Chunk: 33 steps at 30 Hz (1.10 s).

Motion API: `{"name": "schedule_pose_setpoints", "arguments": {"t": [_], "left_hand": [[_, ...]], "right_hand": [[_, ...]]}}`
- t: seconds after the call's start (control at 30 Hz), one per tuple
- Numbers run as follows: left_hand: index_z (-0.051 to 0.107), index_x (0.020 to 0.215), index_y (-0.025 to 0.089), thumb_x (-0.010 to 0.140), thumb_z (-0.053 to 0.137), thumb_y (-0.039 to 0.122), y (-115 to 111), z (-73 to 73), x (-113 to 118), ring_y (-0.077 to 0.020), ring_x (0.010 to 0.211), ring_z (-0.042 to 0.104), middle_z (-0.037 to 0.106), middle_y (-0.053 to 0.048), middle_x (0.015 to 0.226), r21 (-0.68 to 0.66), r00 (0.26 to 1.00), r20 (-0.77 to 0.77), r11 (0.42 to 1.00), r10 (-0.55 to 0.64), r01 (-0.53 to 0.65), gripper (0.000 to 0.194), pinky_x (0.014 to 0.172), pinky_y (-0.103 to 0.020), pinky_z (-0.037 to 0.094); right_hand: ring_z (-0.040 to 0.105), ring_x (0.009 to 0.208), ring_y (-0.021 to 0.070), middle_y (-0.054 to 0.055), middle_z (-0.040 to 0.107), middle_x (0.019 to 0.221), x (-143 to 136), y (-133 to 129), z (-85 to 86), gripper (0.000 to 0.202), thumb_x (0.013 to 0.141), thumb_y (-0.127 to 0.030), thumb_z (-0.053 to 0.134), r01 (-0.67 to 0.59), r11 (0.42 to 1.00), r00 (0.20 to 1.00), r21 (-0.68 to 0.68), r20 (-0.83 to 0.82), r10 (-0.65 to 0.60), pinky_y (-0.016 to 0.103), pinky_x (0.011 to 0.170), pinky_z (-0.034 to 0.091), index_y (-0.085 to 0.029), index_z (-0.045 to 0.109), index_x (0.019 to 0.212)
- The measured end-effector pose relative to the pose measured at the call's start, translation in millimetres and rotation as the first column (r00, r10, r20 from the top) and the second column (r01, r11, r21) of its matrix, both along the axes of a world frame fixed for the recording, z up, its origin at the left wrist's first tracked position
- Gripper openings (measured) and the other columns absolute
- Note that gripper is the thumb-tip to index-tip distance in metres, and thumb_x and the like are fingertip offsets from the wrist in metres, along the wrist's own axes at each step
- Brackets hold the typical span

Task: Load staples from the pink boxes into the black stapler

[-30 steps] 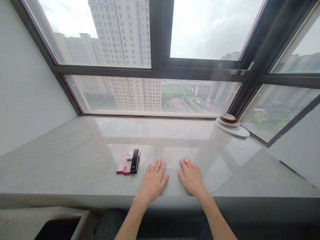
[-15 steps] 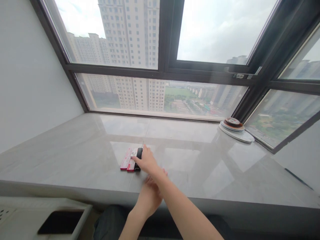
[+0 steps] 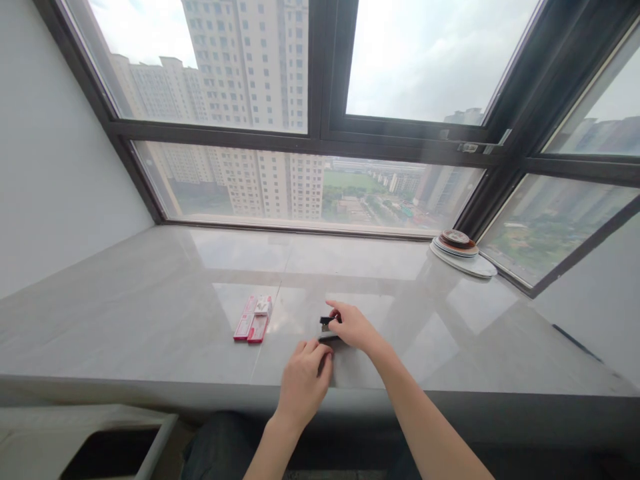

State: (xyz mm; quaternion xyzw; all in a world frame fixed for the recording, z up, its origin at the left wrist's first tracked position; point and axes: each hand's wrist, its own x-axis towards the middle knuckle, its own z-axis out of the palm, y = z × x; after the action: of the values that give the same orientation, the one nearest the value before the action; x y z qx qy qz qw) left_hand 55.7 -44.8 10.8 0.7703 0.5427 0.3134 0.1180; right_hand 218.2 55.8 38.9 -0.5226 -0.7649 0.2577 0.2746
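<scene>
Although the work appears to be at an early stage, the black stapler [image 3: 327, 338] is in the hands above the near part of the bench [image 3: 400, 363]. Directions are taken from the stapler, with the window [image 3: 240, 187] at 12 o'clock.

Right hand [image 3: 353, 327]: narrow, thumb and bent fingers holding the stapler's upper arm, index finger extended toward 10 o'clock. Left hand [image 3: 305, 373]: fingers curled in at the stapler's lower part, on the 7 o'clock side; whether it pinches or only steadies cannot be told.

Progress: the stapler is in hand, and its upper and lower parts appear spread, with a bright metal piece between them; the fingers hide the joint. Whether staples sit inside cannot be seen. What remains cannot be settled from this view; neither hand touches the cartons.

Containers: near 9 to 10 o'clock, two flat red-and-white cartons [image 3: 245, 321] lie side by side, with a small white carton [image 3: 263, 305] at the far end of the right-hand one. No contents are visible. At 8 o'clock, below bench level, is a pale box-like unit [image 3: 75, 417] with a dark recess; its contents, if any, cannot be made out. At 2 o'clock, well apart, stands a stack of plates [image 3: 463, 261], smaller pieces on top, beside the window corner.
</scene>
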Motion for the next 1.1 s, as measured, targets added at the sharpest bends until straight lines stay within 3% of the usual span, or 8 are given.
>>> {"name": "schedule_pose_setpoints", "arguments": {"t": [0.2,0.4,0.57,0.63,0.73,0.83,0.93,1.1], "left_hand": [[0.065,0.106,0.027,0.1,0.042,0.025,7,-4.7,3,-0.0233,0.101,0.06,0.065,-0.005,0.103,0.037,0.996,0.063,0.997,0.07,-0.073,0.023,0.088,-0.038,0.052],[0.053,0.139,0.029,0.101,0.045,0.031,12,-12.6,9,-0.0291,0.133,0.045,0.05,-0.006,0.147,0.084,0.988,-0.113,0.992,0.106,-0.097,0.039,0.11,-0.048,0.041],[0.045,0.148,0.027,0.101,0.043,0.035,15,-17.5,10,-0.0306,0.139,0.039,0.048,-0.005,0.152,0.068,0.977,-0.196,0.995,0.08,-0.068,0.048,0.115,-0.051,0.035],[0.046,0.148,0.028,0.101,0.043,0.038,17,-17.1,7,-0.0308,0.138,0.041,0.047,-0.006,0.153,0.075,0.974,-0.203,0.993,0.103,-0.089,0.048,0.114,-0.052,0.035],[0.05,0.144,0.029,0.101,0.044,0.04,23,-15.3,-1,-0.031,0.136,0.043,0.046,-0.006,0.154,0.081,0.965,-0.213,0.987,0.153,-0.138,0.045,0.112,-0.051,0.036],[0.053,0.141,0.028,0.1,0.046,0.038,28,-14.1,-7,-0.0308,0.134,0.044,0.049,-0.006,0.152,0.081,0.963,-0.216,0.986,0.163,-0.148,0.043,0.109,-0.049,0.039],[0.056,0.137,0.028,0.098,0.05,0.034,33,-12.6,-8,-0.0299,0.13,0.047,0.052,-0.006,0.149,0.098,0.967,-0.195,0.984,0.163,-0.147,0.039,0.106,-0.047,0.042],[0.061,0.124,0.024,0.097,0.052,0.027,39,-6.6,-24,-0.0272,0.133,0.047,0.057,-0.008,0.14,0.183,0.971,-0.108,0.965,0.212,-0.19,0.029,0.112,-0.046,0.037]], "right_hand": [[0.058,0.103,0.0219,0.006,0.066,0.107,4,-12,-4.6,0.06,0.078,-0.012,0.057,0.011,0.996,1.0,0.089,-0.006,-0.011,0.032,0.095,0.046,-0.022,0.063,0.137],[0.058,0.109,0.021,0.006,0.064,0.111,5,-18,-4.7,0.044,0.082,-0.009,0.053,-0.009,0.991,0.998,0.136,-0.06,0.017,0.035,0.101,0.043,-0.024,0.072,0.118],[0.061,0.106,0.0241,0.005,0.069,0.107,-20,-21,-10.1,0.025,0.084,-0.028,0.066,0.186,0.967,0.982,0.174,-0.074,-0.175,0.054,0.119,0.017,-0.024,0.072,0.107],[0.063,0.103,0.0232,0.005,0.071,0.106,-26,-16,-10.9,0.022,0.084,-0.033,0.065,0.265,0.952,0.951,0.156,-0.202,-0.232,0.053,0.118,0.021,-0.024,0.072,0.102],[0.066,0.101,0.0237,0.007,0.073,0.108,-17,-4,-12.8,0.032,0.086,-0.043,0.06,0.368,0.93,0.763,0.02,-0.578,-0.289,0.044,0.102,0.044,-0.021,0.07,0.107],[0.065,0.114,0.0263,0.011,0.071,0.117,10,5,-21.8,0.041,0.089,-0.048,0.051,0.402,0.893,0.38,-0.203,-0.85,-0.365,0.039,0.09,0.054,-0.018,0.064,0.114],[0.063,0.123,0.0257,0.011,0.071,0.119,37,5,-36.7,0.038,0.087,-0.045,0.05,0.303,0.87,0.087,-0.389,-0.898,-0.432,0.038,0.094,0.056,-0.018,0.063,0.108],[0.064,0.122,0.0215,0.007,0.072,0.118,64,-24,-51.9,0.029,0.086,-0.043,0.059,0.086,0.872,-0.09,-0.482,-0.875,-0.475,0.036,0.104,0.054,-0.021,0.064,0.105]]}}
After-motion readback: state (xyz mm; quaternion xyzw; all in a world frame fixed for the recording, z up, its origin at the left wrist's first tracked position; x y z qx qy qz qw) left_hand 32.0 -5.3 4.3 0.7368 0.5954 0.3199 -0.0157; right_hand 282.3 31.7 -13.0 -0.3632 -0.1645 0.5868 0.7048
